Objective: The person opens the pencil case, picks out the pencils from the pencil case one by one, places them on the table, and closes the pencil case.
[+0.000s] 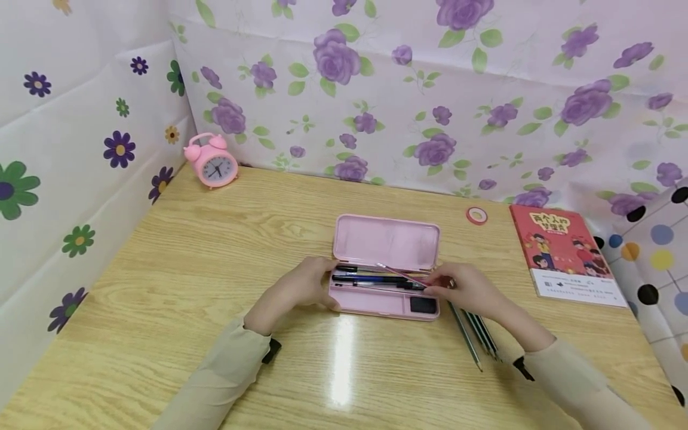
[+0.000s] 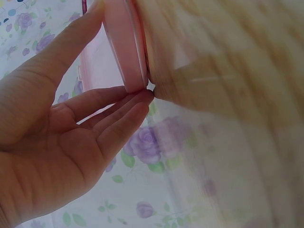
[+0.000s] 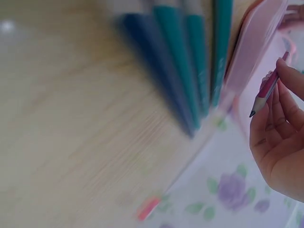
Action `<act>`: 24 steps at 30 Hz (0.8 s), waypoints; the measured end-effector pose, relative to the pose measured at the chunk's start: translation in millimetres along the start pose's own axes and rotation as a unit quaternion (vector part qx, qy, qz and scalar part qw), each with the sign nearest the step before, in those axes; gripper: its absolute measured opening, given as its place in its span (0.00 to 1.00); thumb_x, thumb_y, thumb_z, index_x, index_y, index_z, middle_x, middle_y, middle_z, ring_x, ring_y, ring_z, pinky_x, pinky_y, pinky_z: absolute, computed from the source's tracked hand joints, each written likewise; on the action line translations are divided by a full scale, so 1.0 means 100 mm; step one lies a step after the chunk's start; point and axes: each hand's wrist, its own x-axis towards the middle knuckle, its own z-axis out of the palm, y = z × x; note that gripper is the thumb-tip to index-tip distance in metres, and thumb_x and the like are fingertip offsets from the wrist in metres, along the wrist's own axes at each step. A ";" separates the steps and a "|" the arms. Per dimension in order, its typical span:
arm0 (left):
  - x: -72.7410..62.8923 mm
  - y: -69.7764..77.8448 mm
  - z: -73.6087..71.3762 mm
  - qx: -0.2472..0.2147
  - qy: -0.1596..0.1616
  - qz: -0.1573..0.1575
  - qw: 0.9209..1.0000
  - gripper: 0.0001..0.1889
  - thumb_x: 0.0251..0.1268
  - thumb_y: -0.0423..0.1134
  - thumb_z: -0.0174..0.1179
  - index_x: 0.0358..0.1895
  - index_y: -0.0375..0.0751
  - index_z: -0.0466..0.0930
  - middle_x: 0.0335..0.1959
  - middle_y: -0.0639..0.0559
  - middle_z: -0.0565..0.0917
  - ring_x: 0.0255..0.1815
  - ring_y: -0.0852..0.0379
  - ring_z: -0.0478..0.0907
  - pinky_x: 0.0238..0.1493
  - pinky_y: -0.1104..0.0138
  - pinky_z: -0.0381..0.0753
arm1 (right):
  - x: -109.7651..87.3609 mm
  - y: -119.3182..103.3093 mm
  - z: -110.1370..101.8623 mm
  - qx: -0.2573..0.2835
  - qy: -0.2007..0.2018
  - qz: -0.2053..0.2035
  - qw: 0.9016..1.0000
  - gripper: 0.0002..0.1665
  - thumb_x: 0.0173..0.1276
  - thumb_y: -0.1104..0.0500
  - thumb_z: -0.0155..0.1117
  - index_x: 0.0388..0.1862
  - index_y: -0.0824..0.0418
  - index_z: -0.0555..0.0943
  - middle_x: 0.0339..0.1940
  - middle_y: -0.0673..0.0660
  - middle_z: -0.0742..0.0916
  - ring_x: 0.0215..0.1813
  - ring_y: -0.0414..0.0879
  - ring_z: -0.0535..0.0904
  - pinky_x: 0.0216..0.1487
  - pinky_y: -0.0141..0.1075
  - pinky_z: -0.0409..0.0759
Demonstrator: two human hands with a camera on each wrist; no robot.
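An open pink pencil case point(image 1: 371, 303) lies on the table, its lid point(image 1: 387, 243) tipped back away from me. Pens point(image 1: 371, 279) fill its back compartment, and a black block point(image 1: 423, 305) sits in the front right corner. My left hand point(image 1: 306, 285) holds the case's left end between thumb and fingers. Over the case's right side, my right hand point(image 1: 463, 288) pinches a pink pencil point(image 3: 268, 89) near its sharpened end. In the head view this pencil slants above the pens. Beside the case, below my right hand, lie several dark green pencils point(image 1: 477, 334).
A tape roll point(image 1: 476, 215) and a red book point(image 1: 567, 254) lie toward the back right of the wooden table point(image 1: 236, 239). At the back left corner stands a pink alarm clock point(image 1: 217, 167). Flowered sheets hang behind and to the left.
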 end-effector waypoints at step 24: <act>0.01 0.00 0.01 -0.010 -0.007 -0.003 1.000 0.47 0.35 0.38 0.77 0.65 0.31 0.66 0.61 0.39 0.73 0.63 0.45 0.68 0.67 0.56 0.64 | -1.01 0.52 -0.26 -0.009 0.010 0.219 0.976 0.14 0.63 0.48 0.63 0.38 0.57 0.84 0.28 0.48 0.83 0.29 0.37 0.75 0.26 0.29 0.74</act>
